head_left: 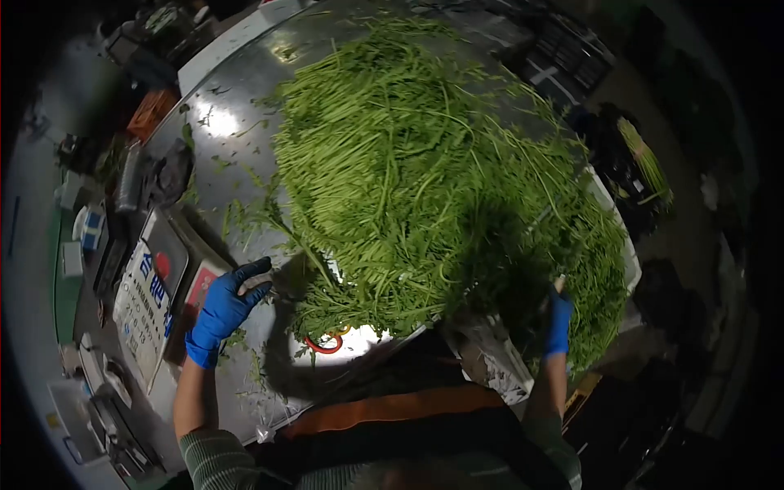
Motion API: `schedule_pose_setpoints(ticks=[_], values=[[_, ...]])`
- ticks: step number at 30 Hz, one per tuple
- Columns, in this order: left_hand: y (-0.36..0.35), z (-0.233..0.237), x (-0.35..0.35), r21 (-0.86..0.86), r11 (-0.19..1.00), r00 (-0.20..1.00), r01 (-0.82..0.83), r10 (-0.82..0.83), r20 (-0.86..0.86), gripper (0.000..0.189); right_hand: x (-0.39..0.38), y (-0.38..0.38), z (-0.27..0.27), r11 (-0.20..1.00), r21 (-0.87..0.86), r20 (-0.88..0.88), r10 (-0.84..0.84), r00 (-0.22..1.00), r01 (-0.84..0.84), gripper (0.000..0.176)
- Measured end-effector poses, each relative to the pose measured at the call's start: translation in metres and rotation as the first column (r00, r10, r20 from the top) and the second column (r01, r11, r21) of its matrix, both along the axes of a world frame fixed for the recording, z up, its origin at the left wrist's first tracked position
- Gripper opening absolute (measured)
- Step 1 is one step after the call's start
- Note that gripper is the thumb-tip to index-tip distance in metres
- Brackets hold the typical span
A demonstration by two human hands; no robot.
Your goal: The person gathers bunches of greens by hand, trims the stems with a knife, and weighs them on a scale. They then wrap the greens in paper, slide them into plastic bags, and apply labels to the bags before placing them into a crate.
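My left hand (pixel 222 313), in a blue glove, is over the metal table with its fingers stretched out and apart, holding nothing. It is beside a printed box (pixel 147 306). My right hand (pixel 558 325), also blue-gloved, is at the right side of a large heap of leafy green stems (pixel 384 163). Its fingers look closed and are partly in shadow; a small pale piece shows at them, but I cannot make out what it is. Dark, blurred leaves lie just left of that hand. A red-orange handle loop (pixel 324 345) pokes out from under the heap's near edge.
The metal table (pixel 237 163) carries scattered leaf scraps. A crumpled dark bag (pixel 170 173) lies at its left edge, near an orange crate (pixel 152 114). On the right, a bundle of green stems (pixel 645 159) rests on dark plastic. A whitish container (pixel 498 359) stands near my body.
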State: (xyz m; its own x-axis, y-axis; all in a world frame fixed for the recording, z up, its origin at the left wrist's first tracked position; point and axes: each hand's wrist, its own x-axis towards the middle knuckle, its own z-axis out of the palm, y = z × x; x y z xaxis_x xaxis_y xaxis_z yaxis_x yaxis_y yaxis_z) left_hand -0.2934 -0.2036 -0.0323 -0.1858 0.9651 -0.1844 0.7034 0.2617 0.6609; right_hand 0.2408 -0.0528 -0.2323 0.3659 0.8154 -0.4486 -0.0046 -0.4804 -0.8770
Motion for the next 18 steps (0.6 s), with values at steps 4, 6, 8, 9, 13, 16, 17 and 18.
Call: schedule_pose_setpoints(ticks=[4,6,8,9,13,16,17,18], values=[[-0.008,0.007,-0.02,0.012,0.962,0.932,-0.272,0.26,0.252,0.033,-0.065,-0.001,0.141,0.905,0.225,0.088,0.351,0.932,-0.362,0.016],[-0.001,0.018,-0.016,0.082,0.963,0.944,-0.258,0.233,0.236,0.032,-0.129,-0.005,0.153,0.662,0.118,0.247,0.703,0.668,-0.74,0.02],[0.003,0.026,-0.007,0.176,0.957,0.958,-0.232,0.194,0.212,0.031,-0.202,-0.017,0.163,0.252,0.012,0.355,0.904,0.24,-0.968,0.031],[0.003,0.027,-0.005,0.209,0.954,0.962,-0.215,0.171,0.212,0.031,-0.237,-0.028,0.148,0.023,0.189,0.458,0.882,0.109,-0.982,0.032],[0.0,0.033,0.0,0.207,0.963,0.975,-0.175,0.141,0.17,0.033,-0.346,-0.06,0.123,-0.407,0.036,0.701,0.661,-0.267,-0.913,0.04],[-0.013,0.024,-0.008,0.157,0.961,0.961,-0.227,0.196,0.193,0.033,-0.378,-0.001,0.152,-0.523,0.058,0.849,0.474,-0.233,-0.851,0.055],[-0.015,0.025,-0.007,0.144,0.96,0.955,-0.242,0.208,0.213,0.033,-0.389,0.031,0.157,-0.519,0.005,0.88,0.408,-0.243,-0.855,0.055],[-0.018,0.015,-0.011,0.134,0.958,0.951,-0.255,0.223,0.214,0.033,-0.401,0.07,0.158,-0.513,-0.049,0.905,0.34,-0.255,-0.857,0.056]])
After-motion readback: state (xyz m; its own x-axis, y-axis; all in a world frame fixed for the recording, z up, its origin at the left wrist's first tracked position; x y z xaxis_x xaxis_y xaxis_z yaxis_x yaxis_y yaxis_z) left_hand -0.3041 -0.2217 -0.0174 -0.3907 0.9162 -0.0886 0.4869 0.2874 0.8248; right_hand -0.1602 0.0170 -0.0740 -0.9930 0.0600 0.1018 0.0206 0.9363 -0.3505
